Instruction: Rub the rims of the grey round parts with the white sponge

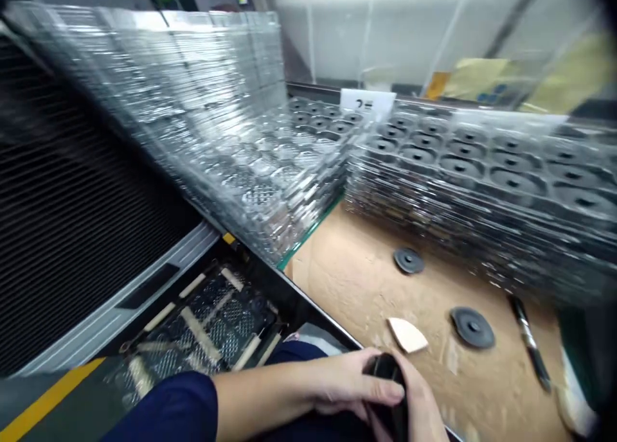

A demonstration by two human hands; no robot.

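Note:
Low in the head view, at the table's near edge, my left hand (344, 381) is closed with its thumb lying across a black curved part (385, 368). My right hand (420, 400) grips the same part from the right. Blur and fingers hide much of its shape. On the brown tabletop (332, 275) beyond my hands lie a pale three-cornered pad (408, 335) and a dark grey disc with a raised centre (473, 327). A similar disc (408, 261) rests farther back.
Stacked clear trays (463, 191) filled with dark discs line the table's back right. More clear plastic trays (193, 88) stand piled at the left, near a white sign (367, 103). A black marker (530, 342) lies at the right. Below left is a black ribbed surface (87, 191).

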